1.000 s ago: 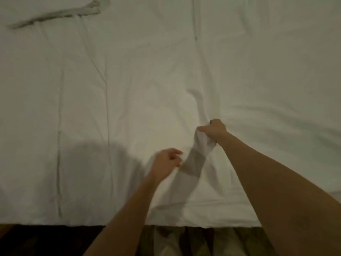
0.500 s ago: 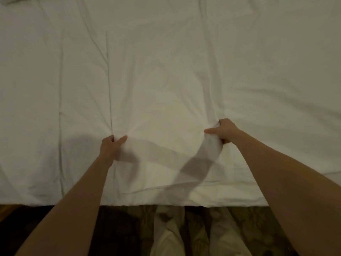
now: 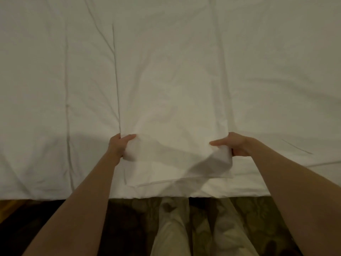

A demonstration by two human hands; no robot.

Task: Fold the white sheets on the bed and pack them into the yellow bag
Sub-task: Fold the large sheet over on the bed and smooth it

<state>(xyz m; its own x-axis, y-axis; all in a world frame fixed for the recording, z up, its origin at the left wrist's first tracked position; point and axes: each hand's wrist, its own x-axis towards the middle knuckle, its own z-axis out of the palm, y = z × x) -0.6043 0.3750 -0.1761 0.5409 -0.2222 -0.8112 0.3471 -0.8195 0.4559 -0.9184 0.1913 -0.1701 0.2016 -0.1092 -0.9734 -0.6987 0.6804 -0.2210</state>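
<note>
A white sheet (image 3: 171, 93), folded into a long strip, lies on the bed and runs away from me. My left hand (image 3: 119, 145) grips its left edge near the strip's near end, thumb on top. My right hand (image 3: 235, 145) grips the right edge, with the cloth bunched under its thumb. Both hands lift the near end a little off the bed, and the end flap hangs toward me. The yellow bag is out of view.
The bed (image 3: 46, 163), covered in white, fills most of the view; its near edge (image 3: 55, 197) runs across the bottom. Below it lie a dark patterned floor (image 3: 132, 218) and my legs in light trousers (image 3: 171, 233).
My left hand moved left from beside the right hand and took hold of the strip's left edge. Both hands now lift the near end; the view has closed in on it.
</note>
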